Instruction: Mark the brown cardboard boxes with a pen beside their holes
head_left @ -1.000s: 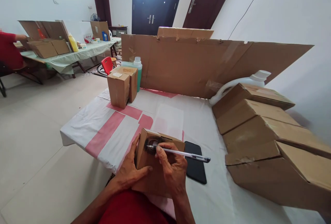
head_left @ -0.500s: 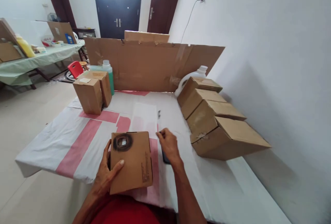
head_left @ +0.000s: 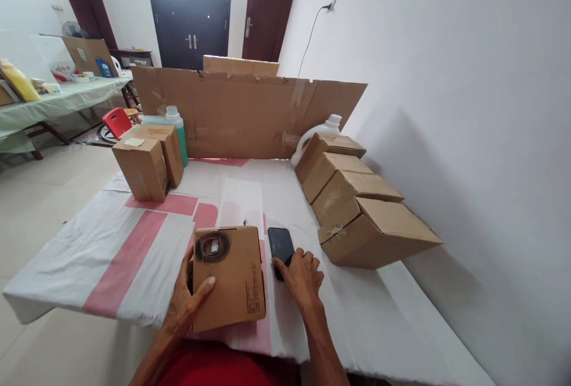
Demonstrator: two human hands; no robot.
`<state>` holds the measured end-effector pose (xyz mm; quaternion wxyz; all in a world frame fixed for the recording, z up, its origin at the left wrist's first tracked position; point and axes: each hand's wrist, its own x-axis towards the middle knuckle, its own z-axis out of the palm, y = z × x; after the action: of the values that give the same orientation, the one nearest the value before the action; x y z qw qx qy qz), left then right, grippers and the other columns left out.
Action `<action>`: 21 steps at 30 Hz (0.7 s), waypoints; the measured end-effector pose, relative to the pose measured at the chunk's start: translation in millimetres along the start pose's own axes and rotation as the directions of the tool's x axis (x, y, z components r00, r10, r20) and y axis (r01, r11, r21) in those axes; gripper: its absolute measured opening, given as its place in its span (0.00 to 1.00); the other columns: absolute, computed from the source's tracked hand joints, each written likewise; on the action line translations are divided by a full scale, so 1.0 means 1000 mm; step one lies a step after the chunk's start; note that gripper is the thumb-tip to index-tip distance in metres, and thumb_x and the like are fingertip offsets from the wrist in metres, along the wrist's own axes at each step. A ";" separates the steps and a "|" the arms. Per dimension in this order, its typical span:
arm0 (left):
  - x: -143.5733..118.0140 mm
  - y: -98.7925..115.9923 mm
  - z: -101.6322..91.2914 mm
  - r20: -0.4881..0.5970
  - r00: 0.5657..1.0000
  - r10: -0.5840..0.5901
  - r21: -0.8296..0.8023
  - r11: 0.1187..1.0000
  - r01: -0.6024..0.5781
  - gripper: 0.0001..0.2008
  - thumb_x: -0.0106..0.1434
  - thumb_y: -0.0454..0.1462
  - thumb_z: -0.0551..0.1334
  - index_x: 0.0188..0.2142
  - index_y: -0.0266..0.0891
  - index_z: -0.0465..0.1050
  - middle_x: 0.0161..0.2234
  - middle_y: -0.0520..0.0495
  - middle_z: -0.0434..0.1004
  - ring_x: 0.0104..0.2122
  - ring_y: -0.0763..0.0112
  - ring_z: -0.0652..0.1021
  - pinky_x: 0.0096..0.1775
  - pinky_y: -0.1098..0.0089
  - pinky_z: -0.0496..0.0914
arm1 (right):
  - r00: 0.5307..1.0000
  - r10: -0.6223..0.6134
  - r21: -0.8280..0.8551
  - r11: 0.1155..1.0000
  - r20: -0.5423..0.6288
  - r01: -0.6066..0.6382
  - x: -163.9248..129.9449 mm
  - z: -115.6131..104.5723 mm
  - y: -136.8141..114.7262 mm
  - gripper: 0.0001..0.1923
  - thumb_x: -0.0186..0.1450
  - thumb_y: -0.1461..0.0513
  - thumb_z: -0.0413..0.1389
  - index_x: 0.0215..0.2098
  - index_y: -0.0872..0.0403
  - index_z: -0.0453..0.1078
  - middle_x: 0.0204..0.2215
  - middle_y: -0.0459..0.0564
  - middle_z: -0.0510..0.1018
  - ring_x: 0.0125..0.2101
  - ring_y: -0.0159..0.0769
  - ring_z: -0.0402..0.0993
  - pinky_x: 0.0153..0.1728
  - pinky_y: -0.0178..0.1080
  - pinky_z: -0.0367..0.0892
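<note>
My left hand (head_left: pixel 187 303) grips the left side of a small brown cardboard box (head_left: pixel 229 279) with a dark scribbled ring on its top. The box rests at the table's near edge on the white cloth with pink stripes (head_left: pixel 134 249). My right hand (head_left: pixel 302 276) lies on the cloth just right of the box, holding nothing. Its fingertips touch the near end of a black phone (head_left: pixel 281 242) that lies flat there. A small dark tip, perhaps the pen (head_left: pixel 244 221), shows just behind the box.
Two upright small boxes (head_left: pixel 143 169) and a green bottle (head_left: pixel 177 131) stand at the back left. A cardboard sheet (head_left: pixel 250 115) walls the far edge. Several tilted boxes (head_left: pixel 361 207) and a white jug (head_left: pixel 317 131) line the right side. Another table (head_left: pixel 57 97) stands far left.
My right hand has let go of the pen and come to rest by the phone. The box now lies top up in my left hand. My view has swung right.
</note>
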<state>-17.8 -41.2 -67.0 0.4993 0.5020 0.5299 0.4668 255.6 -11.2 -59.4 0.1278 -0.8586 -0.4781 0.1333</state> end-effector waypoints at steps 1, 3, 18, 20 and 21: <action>-0.002 0.001 0.000 0.009 1.000 0.001 -0.002 1.000 -0.001 0.47 0.61 0.54 0.68 0.72 0.42 0.50 0.65 0.35 0.69 0.63 0.48 0.72 0.62 0.54 0.69 | 1.000 0.020 0.008 1.000 0.020 -0.021 0.004 0.000 0.004 0.24 0.66 0.52 0.62 0.51 0.62 0.69 0.52 0.73 0.73 0.59 0.67 0.66 0.51 0.57 0.64; -0.005 0.004 0.000 0.026 1.000 0.002 0.004 1.000 -0.002 0.47 0.62 0.54 0.68 0.73 0.42 0.50 0.66 0.35 0.68 0.63 0.48 0.72 0.63 0.54 0.68 | 0.997 0.047 0.051 0.997 0.062 -0.050 0.013 0.002 0.009 0.29 0.61 0.51 0.66 0.51 0.63 0.69 0.52 0.74 0.74 0.58 0.68 0.68 0.51 0.58 0.66; -0.016 0.007 0.008 -0.095 0.995 0.014 0.010 1.000 -0.013 0.47 0.59 0.57 0.68 0.71 0.42 0.56 0.62 0.38 0.72 0.61 0.47 0.74 0.61 0.56 0.71 | 0.990 -0.086 0.923 0.379 0.111 -0.071 -0.027 -0.019 0.010 0.33 0.62 0.41 0.57 0.55 0.55 0.69 0.45 0.57 0.84 0.42 0.50 0.83 0.43 0.48 0.76; -0.016 0.007 0.007 -0.050 0.999 0.007 -0.012 1.000 -0.008 0.48 0.59 0.56 0.69 0.72 0.43 0.53 0.63 0.37 0.71 0.61 0.47 0.74 0.60 0.56 0.72 | 0.967 -0.158 0.978 0.077 0.202 -0.191 -0.052 -0.041 0.002 0.33 0.61 0.45 0.65 0.57 0.53 0.70 0.49 0.58 0.83 0.43 0.49 0.83 0.44 0.49 0.77; -0.015 0.007 0.006 -0.028 1.000 0.007 -0.017 1.000 -0.007 0.48 0.60 0.55 0.69 0.72 0.43 0.52 0.64 0.37 0.70 0.61 0.46 0.74 0.60 0.55 0.71 | 0.943 -0.215 0.962 -0.042 0.255 -0.270 -0.065 -0.051 -0.004 0.32 0.60 0.47 0.68 0.57 0.53 0.72 0.50 0.59 0.83 0.43 0.49 0.83 0.44 0.49 0.77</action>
<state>-11.3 -56.1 -60.0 0.4945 0.4929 0.5311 0.4801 237.2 -68.9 -3.4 0.6224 -0.4713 -0.2288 0.5815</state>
